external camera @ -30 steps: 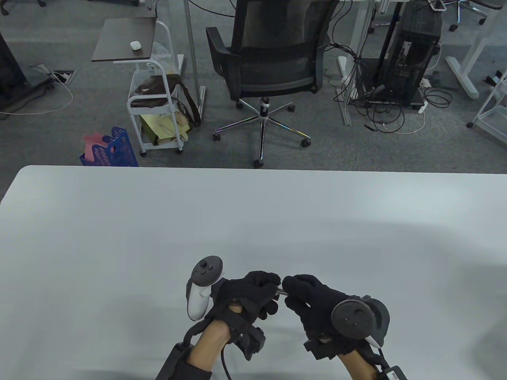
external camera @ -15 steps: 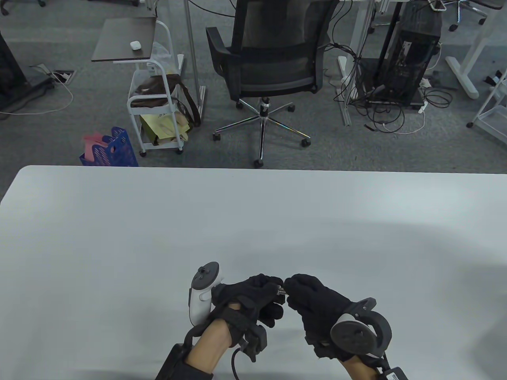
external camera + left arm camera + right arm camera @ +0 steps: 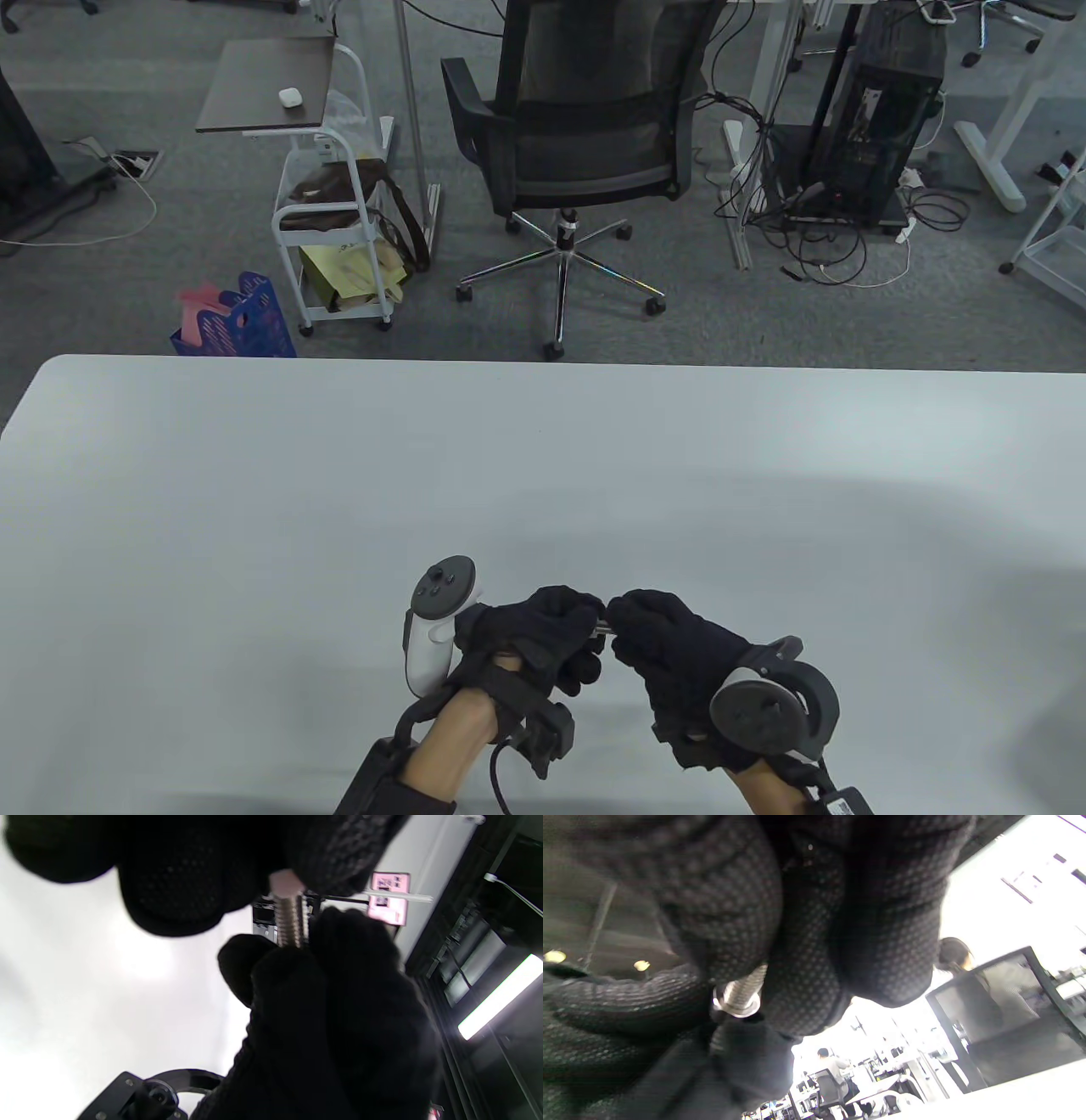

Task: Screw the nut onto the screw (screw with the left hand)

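Left hand (image 3: 543, 632) fingers pinching nut (image 3: 736, 1007) on screw (image 3: 289, 923), right hand (image 3: 670, 649) gripping screw's other end (threads showing between gloves), above surface (image 3: 339, 509)

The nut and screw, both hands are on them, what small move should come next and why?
Probably another small twist of the nut with the left hand while the right hand holds the screw steady: bare thread shows between the fingertips, so the nut seems to have further to travel.

We see only a short stretch of the threaded silver metal screw (image 3: 289, 923); black gloved fingers (image 3: 178, 887) hide both ends.
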`<control>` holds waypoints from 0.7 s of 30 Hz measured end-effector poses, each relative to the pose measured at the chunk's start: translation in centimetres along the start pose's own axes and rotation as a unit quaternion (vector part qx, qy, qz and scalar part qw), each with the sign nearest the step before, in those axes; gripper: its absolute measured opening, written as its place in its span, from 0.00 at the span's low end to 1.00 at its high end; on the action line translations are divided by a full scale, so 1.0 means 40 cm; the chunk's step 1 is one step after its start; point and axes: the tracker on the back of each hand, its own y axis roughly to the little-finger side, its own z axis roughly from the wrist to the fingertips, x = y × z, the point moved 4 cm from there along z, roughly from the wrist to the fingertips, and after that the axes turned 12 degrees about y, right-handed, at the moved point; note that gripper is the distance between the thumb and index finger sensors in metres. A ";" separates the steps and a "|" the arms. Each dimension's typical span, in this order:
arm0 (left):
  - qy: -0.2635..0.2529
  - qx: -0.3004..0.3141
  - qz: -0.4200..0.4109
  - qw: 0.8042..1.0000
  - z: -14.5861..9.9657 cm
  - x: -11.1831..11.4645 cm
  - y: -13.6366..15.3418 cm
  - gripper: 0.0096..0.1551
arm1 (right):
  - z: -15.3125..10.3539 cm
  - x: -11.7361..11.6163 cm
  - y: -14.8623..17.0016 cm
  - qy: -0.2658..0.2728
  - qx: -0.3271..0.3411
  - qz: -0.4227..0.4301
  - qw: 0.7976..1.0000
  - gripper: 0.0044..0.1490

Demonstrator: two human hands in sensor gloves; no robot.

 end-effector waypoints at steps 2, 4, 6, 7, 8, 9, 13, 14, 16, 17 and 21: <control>0.012 0.015 0.004 1.000 0.002 0.005 -0.007 0.28 | 0.000 0.001 0.020 -0.003 -0.031 0.022 0.999 0.25; 0.027 0.026 -0.019 0.999 0.005 0.010 -0.001 0.35 | 0.003 0.000 0.032 -0.005 -0.049 0.037 0.998 0.25; 0.005 0.015 -0.026 1.000 0.002 0.006 0.011 0.43 | 0.002 -0.002 0.035 -0.007 -0.051 0.038 0.998 0.25; -0.011 0.001 -0.013 1.000 -0.001 0.002 0.017 0.45 | 0.002 -0.004 0.034 -0.011 -0.051 0.039 0.998 0.25; -0.024 -0.011 0.005 1.000 -0.002 -0.002 0.023 0.44 | 0.001 -0.008 0.032 -0.016 -0.049 0.038 0.998 0.25; -0.027 -0.025 0.020 0.999 -0.001 -0.004 0.028 0.39 | 0.000 -0.009 0.031 -0.015 -0.048 0.036 0.998 0.25; 0.008 -0.015 0.039 0.999 0.007 0.006 0.010 0.30 | -0.002 -0.017 0.033 -0.027 -0.050 0.034 0.998 0.25; 0.031 -0.005 0.039 0.999 0.010 0.009 0.006 0.30 | -0.002 -0.017 0.035 -0.028 -0.055 0.038 0.997 0.25; 0.043 -0.001 0.018 0.999 0.005 0.008 0.007 0.39 | 0.000 -0.014 0.038 -0.024 -0.059 0.042 0.997 0.25; 0.026 -0.008 0.016 0.999 0.000 0.001 0.011 0.44 | 0.000 -0.015 0.037 -0.026 -0.059 0.043 0.997 0.25; -0.014 -0.038 0.058 0.997 -0.002 -0.015 0.021 0.33 | -0.004 -0.029 0.034 -0.035 -0.069 0.046 0.996 0.26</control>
